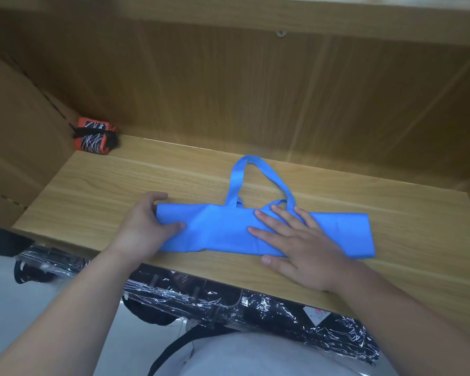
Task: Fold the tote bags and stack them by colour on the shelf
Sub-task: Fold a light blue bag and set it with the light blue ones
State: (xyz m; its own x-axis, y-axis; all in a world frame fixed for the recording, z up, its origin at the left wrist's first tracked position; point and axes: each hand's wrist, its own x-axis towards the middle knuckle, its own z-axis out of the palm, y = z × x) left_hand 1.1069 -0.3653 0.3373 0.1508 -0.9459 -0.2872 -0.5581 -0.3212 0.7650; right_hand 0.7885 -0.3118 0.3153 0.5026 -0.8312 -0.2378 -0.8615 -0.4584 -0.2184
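Note:
A blue tote bag (223, 232) lies folded into a long narrow strip across the wooden shelf board (98, 191). Its handles (239, 180) loop away toward the back. My left hand (144, 226) grips the strip's left end, thumb on top and fingers curled round the far edge. My right hand (296, 245) lies flat on the strip right of its middle, fingers straight and spread, pressing the fabric down. The strip's right end sticks out past my right hand.
A small orange, black and white folded bundle (95, 135) sits in the back left corner of the shelf. Wooden walls close the shelf at the back and sides. Below the front edge lie black items in clear plastic wrap (228, 297).

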